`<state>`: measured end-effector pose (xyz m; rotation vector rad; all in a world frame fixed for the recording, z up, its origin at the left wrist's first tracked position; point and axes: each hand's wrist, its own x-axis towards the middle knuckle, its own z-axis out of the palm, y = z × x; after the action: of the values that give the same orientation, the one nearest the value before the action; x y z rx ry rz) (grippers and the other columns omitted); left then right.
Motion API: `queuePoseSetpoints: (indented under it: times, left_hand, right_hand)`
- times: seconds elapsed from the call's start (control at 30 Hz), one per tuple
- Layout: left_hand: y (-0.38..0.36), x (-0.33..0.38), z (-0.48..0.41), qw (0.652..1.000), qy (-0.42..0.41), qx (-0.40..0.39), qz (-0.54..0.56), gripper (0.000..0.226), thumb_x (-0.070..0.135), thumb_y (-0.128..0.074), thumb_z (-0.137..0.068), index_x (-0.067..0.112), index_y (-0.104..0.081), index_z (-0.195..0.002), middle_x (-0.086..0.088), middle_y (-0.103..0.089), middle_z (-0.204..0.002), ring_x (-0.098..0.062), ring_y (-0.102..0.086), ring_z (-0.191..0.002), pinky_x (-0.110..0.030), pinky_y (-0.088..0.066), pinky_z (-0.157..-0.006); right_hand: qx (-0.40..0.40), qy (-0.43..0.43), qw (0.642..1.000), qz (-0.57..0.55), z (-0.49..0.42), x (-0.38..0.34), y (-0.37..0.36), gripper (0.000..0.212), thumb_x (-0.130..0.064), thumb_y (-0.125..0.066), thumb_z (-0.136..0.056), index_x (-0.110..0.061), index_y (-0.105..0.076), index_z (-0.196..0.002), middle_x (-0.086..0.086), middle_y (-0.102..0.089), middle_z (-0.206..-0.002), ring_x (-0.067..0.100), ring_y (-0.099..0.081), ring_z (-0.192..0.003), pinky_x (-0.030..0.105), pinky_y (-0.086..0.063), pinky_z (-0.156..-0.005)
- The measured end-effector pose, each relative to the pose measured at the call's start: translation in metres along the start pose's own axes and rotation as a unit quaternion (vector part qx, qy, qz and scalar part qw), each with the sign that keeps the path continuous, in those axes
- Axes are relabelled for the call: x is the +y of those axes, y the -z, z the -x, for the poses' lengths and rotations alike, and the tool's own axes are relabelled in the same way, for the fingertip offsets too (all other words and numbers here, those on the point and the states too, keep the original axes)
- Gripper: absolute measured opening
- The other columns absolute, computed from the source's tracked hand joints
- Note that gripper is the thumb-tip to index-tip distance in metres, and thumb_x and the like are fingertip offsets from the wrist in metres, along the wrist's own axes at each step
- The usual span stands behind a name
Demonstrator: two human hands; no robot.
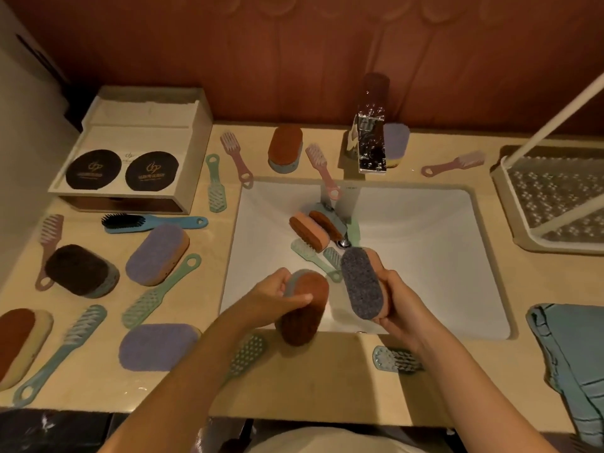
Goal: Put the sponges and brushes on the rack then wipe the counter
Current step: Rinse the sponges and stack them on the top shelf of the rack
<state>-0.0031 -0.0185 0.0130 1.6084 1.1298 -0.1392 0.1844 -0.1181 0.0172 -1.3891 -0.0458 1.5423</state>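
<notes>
Left hand [281, 294] grips a rust-brown oval sponge [307, 308], right hand [403, 300] a grey-topped orange sponge [361, 282], both above the white sink [425, 256]; a loose hold could drop either in.

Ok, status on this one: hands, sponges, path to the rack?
Left hand grips brown-topped sponge, right hand grips grey-topped sponge, both over the sink. Rack at right, no sponges seen on it. Nothing seen in the way.
</notes>
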Motion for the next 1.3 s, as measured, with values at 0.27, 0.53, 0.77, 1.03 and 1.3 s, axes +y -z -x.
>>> queuePoseSetpoints:
  times: [0.27,0.53,0.77,1.03,1.3]
  left_hand:
    - [0.003,0.03,-0.004,0.901,0.041,0.096,0.421,0.018,0.024,-0.06,-0.089,0.019,-0.058,-0.106,-0.001,-0.068,-0.094,-0.015,-0.065,-0.085,-0.028,-0.053,-0.073]
    - [-0.008,0.056,-0.001,0.928,-0.03,0.088,0.362,0.047,0.048,-0.056,-0.085,0.017,-0.059,-0.119,-0.009,-0.069,-0.112,-0.021,-0.065,-0.103,-0.041,-0.05,-0.096]
    - [-0.008,0.067,0.005,0.909,-0.049,-0.009,0.414,0.063,0.057,-0.052,-0.083,0.027,-0.037,-0.137,-0.004,-0.057,-0.13,-0.019,-0.061,-0.112,-0.038,-0.053,-0.09]
    - [-0.009,0.075,0.015,0.875,-0.084,-0.045,0.474,0.061,0.031,-0.058,-0.081,0.025,-0.03,-0.136,-0.008,-0.06,-0.122,-0.02,-0.066,-0.104,-0.039,-0.057,-0.081]
    - [0.0,0.088,0.008,0.933,-0.103,-0.067,0.338,0.07,0.02,-0.072,-0.078,0.028,-0.031,-0.134,-0.003,-0.059,-0.118,-0.017,-0.062,-0.104,-0.033,-0.056,-0.081]
  right_hand:
    - [0.005,0.147,0.978,0.147,0.019,0.0,-0.014,0.041,-0.027,-0.059,-0.088,-0.046,-0.042,-0.121,-0.001,-0.059,-0.112,0.018,-0.062,-0.1,0.03,-0.052,-0.073]
    - [0.035,0.266,0.942,0.203,0.029,-0.018,-0.05,0.051,-0.033,-0.064,-0.083,-0.039,-0.039,-0.127,-0.02,-0.05,-0.107,0.002,-0.055,-0.098,0.012,-0.053,-0.068]
    - [0.058,0.273,0.947,0.16,0.031,-0.03,-0.056,0.044,-0.033,-0.062,-0.084,-0.035,-0.043,-0.125,-0.014,-0.053,-0.105,0.006,-0.057,-0.097,0.021,-0.055,-0.075]
    - [0.042,0.289,0.946,0.141,0.034,-0.028,-0.054,0.042,-0.033,-0.057,-0.087,-0.032,-0.041,-0.125,-0.007,-0.054,-0.104,0.003,-0.059,-0.093,0.013,-0.054,-0.064]
    - [0.043,0.292,0.926,0.236,0.034,-0.05,-0.029,0.025,-0.037,-0.041,-0.094,-0.026,-0.044,-0.117,-0.006,-0.054,-0.11,0.004,-0.056,-0.095,0.009,-0.046,-0.065]
